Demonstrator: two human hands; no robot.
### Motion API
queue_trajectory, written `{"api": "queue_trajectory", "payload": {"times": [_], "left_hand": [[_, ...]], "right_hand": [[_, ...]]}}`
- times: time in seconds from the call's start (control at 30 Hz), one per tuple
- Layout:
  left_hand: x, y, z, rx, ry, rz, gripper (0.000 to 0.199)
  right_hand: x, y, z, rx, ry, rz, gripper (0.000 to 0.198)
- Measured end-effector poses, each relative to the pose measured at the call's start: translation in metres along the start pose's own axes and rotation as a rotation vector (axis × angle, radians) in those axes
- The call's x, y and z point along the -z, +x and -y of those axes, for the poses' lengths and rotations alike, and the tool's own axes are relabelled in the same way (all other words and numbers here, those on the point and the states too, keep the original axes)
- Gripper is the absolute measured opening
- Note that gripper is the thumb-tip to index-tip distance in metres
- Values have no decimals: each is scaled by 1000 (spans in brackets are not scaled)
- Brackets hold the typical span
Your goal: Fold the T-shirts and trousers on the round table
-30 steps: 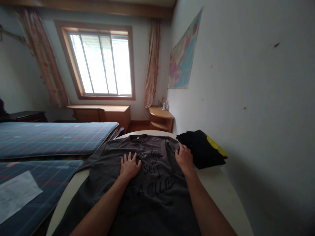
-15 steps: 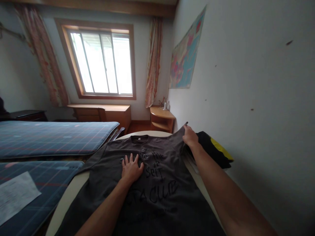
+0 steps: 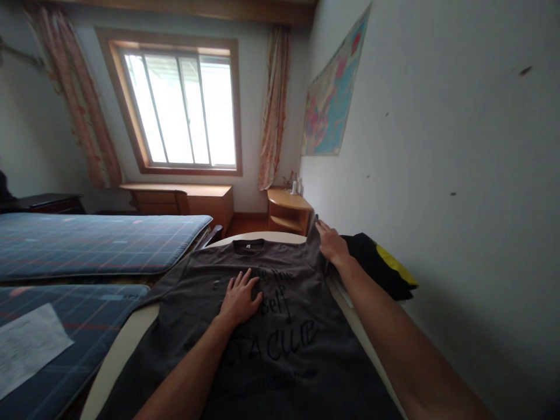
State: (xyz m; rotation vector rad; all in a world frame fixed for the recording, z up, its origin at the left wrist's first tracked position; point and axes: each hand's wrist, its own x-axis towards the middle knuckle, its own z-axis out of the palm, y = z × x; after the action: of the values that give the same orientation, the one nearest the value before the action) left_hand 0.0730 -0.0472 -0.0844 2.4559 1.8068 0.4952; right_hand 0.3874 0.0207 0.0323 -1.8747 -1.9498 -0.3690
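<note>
At bottom center, a dark gray T-shirt (image 3: pixel 284 356) covers a pale surface (image 3: pixel 125 344); the left hand (image 3: pixel 240 298) rests spread, the right hand (image 3: pixel 333 245) pinches its sleeve (image 3: pixel 311 244). A wood-framed window (image 3: pixel 168 111) glows upper left.

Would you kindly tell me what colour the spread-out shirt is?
The shirt is dark grey with black lettering, shown best in the head view.

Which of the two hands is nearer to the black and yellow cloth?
The right. The right hand, holding the dark shirt, is just left of the black and yellow cloth; the left hand lies on the shirt, clearly farther left.
</note>
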Motion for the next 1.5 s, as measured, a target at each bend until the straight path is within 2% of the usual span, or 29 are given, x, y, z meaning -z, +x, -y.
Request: {"api": "queue_trajectory", "payload": {"times": [0.2,0.33,0.5,0.63,0.73,0.83,0.93,1.07,1.37,1.5], "left_hand": [[0,0,-1,-54,-21,13,49],[-1,0,-2,-48,-33,6,48],[-2,0,-1,-52,-36,-5,48],[-3,0,-1,-49,-45,-20,48],[-4,0,-1,-55,-55,-49,49],[-4,-1,-1,-50,-57,-53,52],[-4,-1,-1,-38,-53,-26,58],[-2,-1,-2,-40,-44,2,56],[-4,0,-2,-45,-46,-3,56],[-6,-1,-1,-50,-55,-13,56]], "right_hand": [[5,-11,26,114,35,-34,75],[4,-22,43,242,55,6,77],[1,-41,59,467,106,161,74],[-1,-58,64,614,257,324,68],[-12,-63,64,519,332,359,54],[-33,-63,60,361,315,309,44],[-58,-62,58,226,251,317,54],[-82,-61,60,51,186,464,70],[-94,-33,56,13,223,367,71],[-109,-21,57,-56,166,511,83]]}}
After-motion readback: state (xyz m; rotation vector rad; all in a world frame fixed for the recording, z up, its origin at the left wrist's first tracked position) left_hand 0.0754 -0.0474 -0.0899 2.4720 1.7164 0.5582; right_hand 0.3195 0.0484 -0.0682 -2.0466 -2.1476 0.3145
